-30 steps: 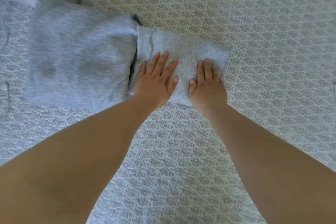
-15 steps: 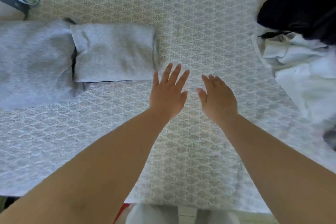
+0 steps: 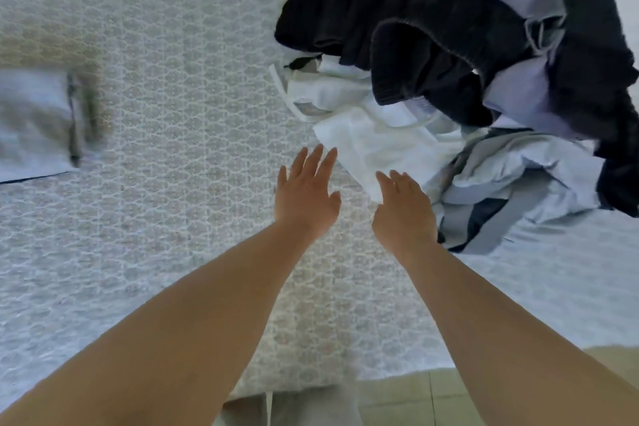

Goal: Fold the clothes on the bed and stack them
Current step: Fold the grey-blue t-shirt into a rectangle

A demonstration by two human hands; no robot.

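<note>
Two hands, left hand [image 3: 306,195] and right hand [image 3: 403,209], fingers straight, holding nothing, centre frame. White garment [image 3: 363,142] just beyond, edge of pile [image 3: 484,62] upper right. Soft, light, limp; pinch near corner.

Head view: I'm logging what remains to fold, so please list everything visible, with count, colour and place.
folded garment: one, light grey, far left on the bed, blurred.
black clothes: unfolded heap, count unclear, top right.
white garment: one, with straps, at the pile's near edge.
pale blue clothes: crumpled, count unclear, right, under the black ones.
bedspread: one, pale patterned, under everything.
floor: beige tiles, bottom edge.
left hand: open, above the bedspread.
right hand: open, fingertips at the white garment's edge.
</note>
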